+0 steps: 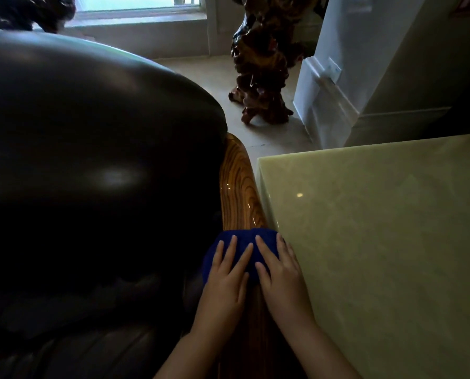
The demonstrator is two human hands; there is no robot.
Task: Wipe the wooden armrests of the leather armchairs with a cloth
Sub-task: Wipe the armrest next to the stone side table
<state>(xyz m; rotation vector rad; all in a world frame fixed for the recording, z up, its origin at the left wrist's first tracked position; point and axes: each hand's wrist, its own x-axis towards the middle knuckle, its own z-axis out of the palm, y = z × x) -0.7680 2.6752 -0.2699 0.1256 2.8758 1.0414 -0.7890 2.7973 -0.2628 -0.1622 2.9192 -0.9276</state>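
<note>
A dark leather armchair fills the room's left side, its glossy wooden armrest running away from the person beside a pale green stone worktop. Beyond, a gnarled root sculpture stands on the light floor under a window. No writing is legible. The left hand and right hand lie flat, fingers spread, side by side — both pressing a blue cloth onto the armrest, the cloth bulging past the fingertips.
</note>
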